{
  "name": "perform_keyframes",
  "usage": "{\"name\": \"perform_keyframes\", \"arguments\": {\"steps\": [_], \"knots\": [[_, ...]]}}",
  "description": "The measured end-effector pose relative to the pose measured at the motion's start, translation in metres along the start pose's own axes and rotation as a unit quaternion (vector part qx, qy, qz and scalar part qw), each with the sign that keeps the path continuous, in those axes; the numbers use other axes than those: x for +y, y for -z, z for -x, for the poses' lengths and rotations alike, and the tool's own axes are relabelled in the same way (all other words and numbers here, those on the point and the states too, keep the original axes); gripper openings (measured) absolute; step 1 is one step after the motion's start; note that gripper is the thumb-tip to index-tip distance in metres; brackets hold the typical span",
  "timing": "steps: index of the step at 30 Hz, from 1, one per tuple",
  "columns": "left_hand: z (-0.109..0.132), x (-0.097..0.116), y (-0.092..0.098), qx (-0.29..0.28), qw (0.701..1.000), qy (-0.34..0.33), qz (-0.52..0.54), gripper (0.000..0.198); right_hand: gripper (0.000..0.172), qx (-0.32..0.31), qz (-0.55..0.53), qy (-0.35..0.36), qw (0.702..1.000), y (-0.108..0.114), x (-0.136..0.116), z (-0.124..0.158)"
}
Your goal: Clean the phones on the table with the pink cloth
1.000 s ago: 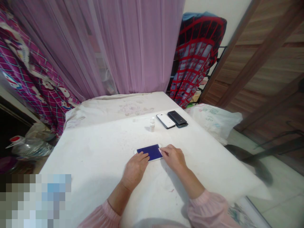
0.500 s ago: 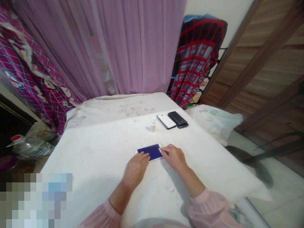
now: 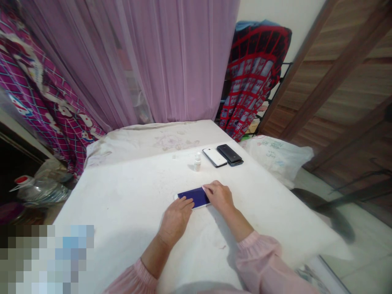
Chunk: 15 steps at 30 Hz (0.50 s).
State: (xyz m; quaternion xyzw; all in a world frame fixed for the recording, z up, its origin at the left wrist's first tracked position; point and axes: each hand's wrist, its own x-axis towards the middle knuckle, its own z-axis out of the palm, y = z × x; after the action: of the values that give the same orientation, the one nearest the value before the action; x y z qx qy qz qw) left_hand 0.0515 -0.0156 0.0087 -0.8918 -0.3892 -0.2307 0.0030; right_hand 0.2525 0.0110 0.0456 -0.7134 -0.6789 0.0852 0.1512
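Observation:
A white phone with a blue screen (image 3: 193, 196) lies flat on the white table (image 3: 128, 204). My left hand (image 3: 176, 218) rests on its near left edge, fingers curled down and pressing the phone. My right hand (image 3: 218, 195) covers the phone's right end, its fingertips pinched on the top right corner of the screen. I cannot make out anything between those fingertips. Both sleeves are pink.
A small white bottle (image 3: 197, 162) stands beyond the phone. A white phone (image 3: 214, 157) and a black phone (image 3: 230, 154) lie side by side at the far right. A white sack (image 3: 275, 157) sits off the table's right edge. Purple curtains hang behind.
My right hand has slid up and left along the phone's right end, towards its far corner. The left hand stays on the near left edge.

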Motion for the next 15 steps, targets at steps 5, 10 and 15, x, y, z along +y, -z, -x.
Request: {"name": "perform_keyframes", "arguments": {"steps": [5,10,15], "knots": [[0.000,0.001,0.000,-0.003,1.000,0.011,0.020,0.028,0.023,-0.054,0.034,0.012,0.998,0.014,0.003,0.017],[-0.001,0.000,0.001,-0.011,1.000,0.003,0.012,0.029,0.023,-0.063,0.042,0.013,0.997,0.016,-0.003,0.009],[-0.001,-0.001,0.001,-0.008,1.000,0.003,0.018,0.028,0.026,-0.032,0.044,0.013,0.998,0.009,-0.011,-0.007]]}}
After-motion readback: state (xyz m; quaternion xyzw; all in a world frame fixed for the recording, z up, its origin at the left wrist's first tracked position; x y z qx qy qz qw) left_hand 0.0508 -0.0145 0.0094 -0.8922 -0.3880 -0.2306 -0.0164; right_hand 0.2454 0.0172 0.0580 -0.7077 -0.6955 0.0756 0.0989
